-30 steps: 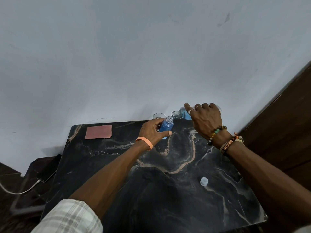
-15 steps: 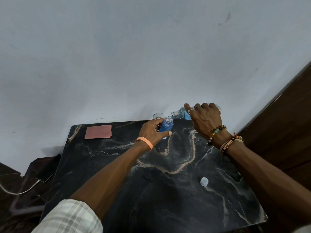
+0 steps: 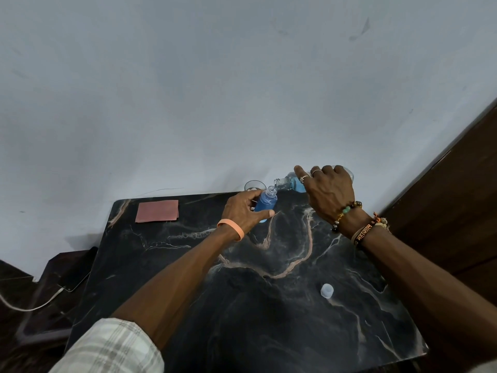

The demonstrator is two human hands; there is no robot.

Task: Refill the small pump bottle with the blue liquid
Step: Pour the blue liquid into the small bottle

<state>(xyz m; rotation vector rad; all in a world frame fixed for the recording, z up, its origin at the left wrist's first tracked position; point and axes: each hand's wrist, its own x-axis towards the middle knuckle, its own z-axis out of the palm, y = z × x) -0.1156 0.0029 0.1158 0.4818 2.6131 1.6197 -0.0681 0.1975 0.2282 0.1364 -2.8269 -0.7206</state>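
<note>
My left hand (image 3: 243, 211) grips the small clear bottle (image 3: 266, 203), which stands without its pump near the table's far edge and is nearly full of blue liquid. My right hand (image 3: 329, 191) holds a larger clear bottle (image 3: 291, 183) tipped on its side, blue liquid inside, its open mouth right over the small bottle's neck. Much of the larger bottle is hidden behind my fingers.
The black marble table (image 3: 269, 305) stands against a pale wall. A clear glass (image 3: 254, 186) sits just behind the small bottle. A pinkish-red square pad (image 3: 157, 210) lies at the far left, a small translucent cap (image 3: 327, 290) at the near right. Dark wood panel at right.
Almost nothing has moved; both hands hold their positions with the larger bottle tilted over the small one.
</note>
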